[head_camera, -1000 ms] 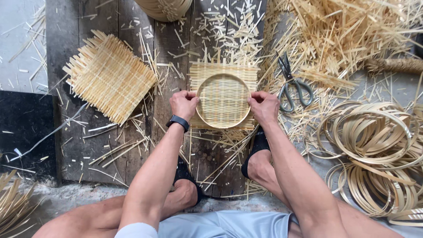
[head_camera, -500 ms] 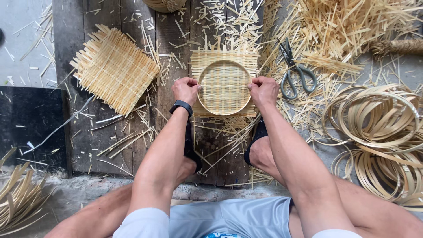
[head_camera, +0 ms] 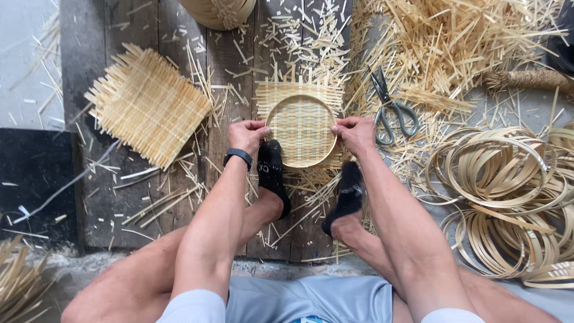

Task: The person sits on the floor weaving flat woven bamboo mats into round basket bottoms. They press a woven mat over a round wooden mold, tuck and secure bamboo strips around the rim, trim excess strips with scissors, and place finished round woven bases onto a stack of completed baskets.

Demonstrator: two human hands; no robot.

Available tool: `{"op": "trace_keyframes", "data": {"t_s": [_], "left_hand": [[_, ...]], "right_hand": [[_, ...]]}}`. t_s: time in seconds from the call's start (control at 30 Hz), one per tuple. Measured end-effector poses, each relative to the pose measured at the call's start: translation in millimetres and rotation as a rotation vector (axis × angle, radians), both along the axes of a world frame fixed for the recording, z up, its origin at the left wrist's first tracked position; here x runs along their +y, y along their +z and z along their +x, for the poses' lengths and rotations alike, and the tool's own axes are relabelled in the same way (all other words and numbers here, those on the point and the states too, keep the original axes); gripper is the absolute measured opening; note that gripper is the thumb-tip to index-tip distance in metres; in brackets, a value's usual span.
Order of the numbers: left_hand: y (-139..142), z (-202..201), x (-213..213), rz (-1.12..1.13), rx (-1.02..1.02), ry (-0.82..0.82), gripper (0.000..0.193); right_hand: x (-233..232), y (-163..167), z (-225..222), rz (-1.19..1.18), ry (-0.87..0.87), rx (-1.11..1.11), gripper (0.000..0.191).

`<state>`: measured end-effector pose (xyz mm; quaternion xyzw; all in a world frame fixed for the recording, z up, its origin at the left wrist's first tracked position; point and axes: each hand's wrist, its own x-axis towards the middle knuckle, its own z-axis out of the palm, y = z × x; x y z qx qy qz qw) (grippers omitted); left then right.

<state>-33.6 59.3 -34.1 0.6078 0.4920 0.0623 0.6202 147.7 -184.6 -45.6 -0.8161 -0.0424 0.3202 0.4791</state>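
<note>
Both hands were clamped on the round hoop (head_camera: 301, 131), pressing it onto the woven mat (head_camera: 299, 96) beneath: left hand (head_camera: 248, 134) on its left rim, right hand (head_camera: 355, 133) on its right. Both socked feet sat just below the hoop. Scissors (head_camera: 391, 110) lay right of it. Even pressure on both sides, hoop centred on the weave, would have served best here.
</note>
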Motion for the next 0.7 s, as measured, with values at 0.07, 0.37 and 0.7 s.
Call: {"op": "trace_keyframes", "data": {"t_s": [0.07,0.37,0.7], "left_hand": [[-3.4,-4.0,-2.9,-0.012,0.017,-0.001,0.021],[-9.6,-7.0,2.6,-0.154,-0.013,0.006,0.019],[10.1,61.0,-4.3,0.993,-0.168,-0.622,0.027]], "right_hand": [[-1.6,-2.1,0.2,-0.006,0.001,0.032,0.023],[10.4,31.0,17.9,-0.158,0.258,-0.04,0.027],[65.0,60.3,-93.9,-0.493,1.212,-0.878,0.118]]}}
